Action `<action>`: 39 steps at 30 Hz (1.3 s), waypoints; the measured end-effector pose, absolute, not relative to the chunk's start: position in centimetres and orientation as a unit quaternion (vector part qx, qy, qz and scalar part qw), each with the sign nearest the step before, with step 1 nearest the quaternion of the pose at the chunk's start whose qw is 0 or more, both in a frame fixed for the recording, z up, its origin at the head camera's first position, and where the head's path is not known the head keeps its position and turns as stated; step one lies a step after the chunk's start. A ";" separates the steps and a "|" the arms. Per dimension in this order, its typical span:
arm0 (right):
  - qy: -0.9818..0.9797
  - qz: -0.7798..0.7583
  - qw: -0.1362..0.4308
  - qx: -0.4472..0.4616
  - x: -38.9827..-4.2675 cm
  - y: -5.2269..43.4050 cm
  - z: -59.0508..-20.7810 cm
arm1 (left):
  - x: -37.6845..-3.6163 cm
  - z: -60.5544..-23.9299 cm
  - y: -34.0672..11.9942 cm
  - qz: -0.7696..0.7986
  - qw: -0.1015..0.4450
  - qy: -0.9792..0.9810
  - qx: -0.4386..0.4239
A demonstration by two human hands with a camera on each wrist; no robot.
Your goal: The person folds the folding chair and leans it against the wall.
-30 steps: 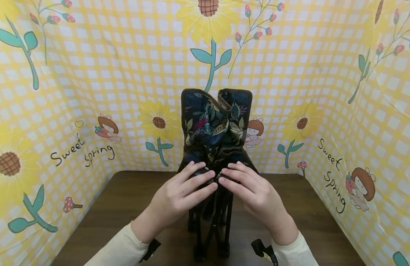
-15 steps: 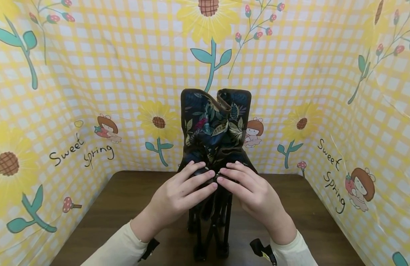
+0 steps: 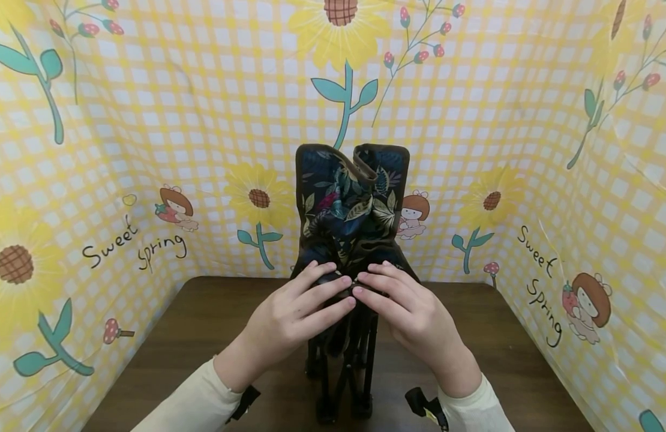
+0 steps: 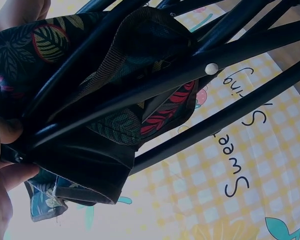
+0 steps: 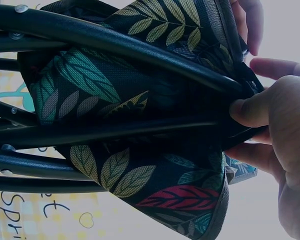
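Item: folding camp chair, collapsed, upright at the middle of the dark wooden tabletop; dark fabric printed with green, yellow and red leaves, brown webbing trim; black metal tube legs bunched together beneath.
Left hand: laid on the front of the folded seat, fingers extended over the fabric, thumb tucked against the frame in the left wrist view; gripping the chair.
Right hand: mirrored beside it, fingertips just meeting the left's, thumb pressed on a black tube in the right wrist view; gripping the chair.
Cream sleeves at both wrists.
Surround: yellow gingham backdrop with sunflowers, lettering "Sweet Spring".
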State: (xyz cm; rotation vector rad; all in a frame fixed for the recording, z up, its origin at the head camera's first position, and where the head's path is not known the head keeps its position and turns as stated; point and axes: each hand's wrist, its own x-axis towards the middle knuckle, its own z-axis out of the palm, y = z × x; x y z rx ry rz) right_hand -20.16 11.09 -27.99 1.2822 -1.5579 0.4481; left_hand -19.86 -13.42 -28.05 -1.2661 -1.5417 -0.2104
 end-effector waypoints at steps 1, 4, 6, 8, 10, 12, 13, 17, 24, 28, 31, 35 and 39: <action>-0.647 0.187 0.511 0.533 -20.1 11.1 -28.0 | -19.8 -28.1 -13.4 -0.089 0.538 -0.648 -0.533; -0.646 0.189 0.511 0.535 -20.1 11.2 -28.0 | -19.8 -28.1 -13.4 -0.095 0.535 -0.648 -0.534; -0.645 0.190 0.511 0.535 -20.0 11.2 -28.0 | -19.7 -28.1 -13.4 -0.103 0.531 -0.650 -0.534; -0.646 0.191 0.511 0.535 -20.0 11.2 -28.0 | -19.7 -28.1 -13.4 -0.113 0.526 -0.653 -0.534; -0.647 0.192 0.509 0.533 -20.0 11.1 -28.0 | -19.7 -28.2 -13.5 -0.125 0.520 -0.656 -0.533; -0.649 0.196 0.506 0.533 -20.0 11.1 -28.1 | -19.6 -28.2 -13.5 -0.134 0.516 -0.659 -0.531; -0.650 0.199 0.504 0.532 -20.0 11.1 -28.1 | -19.5 -28.2 -13.5 -0.139 0.513 -0.662 -0.529; -0.654 0.209 0.499 0.528 -19.9 11.1 -28.2 | -19.2 -28.1 -13.5 -0.154 0.492 -0.681 -0.520; -0.656 0.208 0.500 0.526 -19.8 11.2 -28.0 | -18.9 -27.8 -13.5 -0.189 0.470 -0.701 -0.502; -0.655 0.211 0.496 0.529 -19.7 11.3 -27.9 | -18.9 -27.9 -13.3 -0.201 0.479 -0.695 -0.496; -0.656 0.213 0.494 0.529 -19.7 11.4 -27.9 | -19.0 -27.9 -13.2 -0.203 0.483 -0.693 -0.495; -0.661 0.215 0.492 0.524 -19.6 11.5 -27.9 | -19.0 -27.9 -13.2 -0.205 0.485 -0.691 -0.495; -0.666 0.219 0.488 0.519 -19.5 11.6 -27.9 | -18.9 -27.9 -13.2 -0.207 0.485 -0.693 -0.492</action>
